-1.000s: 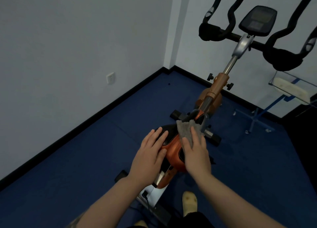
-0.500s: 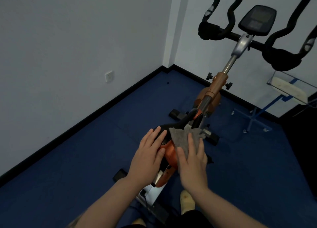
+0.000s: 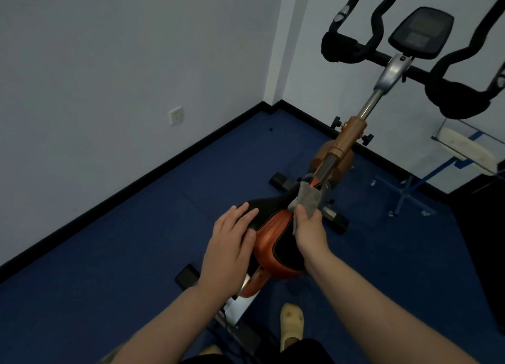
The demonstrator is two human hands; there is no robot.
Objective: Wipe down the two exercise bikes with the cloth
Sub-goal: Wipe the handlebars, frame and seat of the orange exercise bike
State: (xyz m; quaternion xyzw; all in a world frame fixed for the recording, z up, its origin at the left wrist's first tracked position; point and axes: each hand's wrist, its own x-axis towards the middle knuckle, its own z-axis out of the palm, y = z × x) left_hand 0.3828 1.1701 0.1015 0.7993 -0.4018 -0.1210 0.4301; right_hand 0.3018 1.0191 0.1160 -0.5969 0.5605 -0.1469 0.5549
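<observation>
Head view looks down on a blue floor (image 3: 109,254) meeting pale walls at a black skirting strip. An exercise bike (image 3: 344,142) stands on it, and everything else is placed from its saddle (image 3: 276,238), an orange and black seat low in the middle. Beyond the saddle, the copper and silver stem rises to black handlebars (image 3: 355,46) and a dark console (image 3: 420,32). Right of the saddle and farther back, near the wall, stands a clear rack on blue legs (image 3: 464,145). A wall socket (image 3: 175,114) sits well to the saddle's left.

On the saddle's left edge rests the left hand (image 3: 229,248), palm down, its fingers straight and relaxed across the black padding, gripping nothing. On the saddle's right side the right hand (image 3: 310,232) has its fingers curled round a grey cloth (image 3: 307,199), which bunches against the saddle's narrow nose, just where the stem begins. Below the saddle, a pale shoe (image 3: 291,324) stands on the floor.
</observation>
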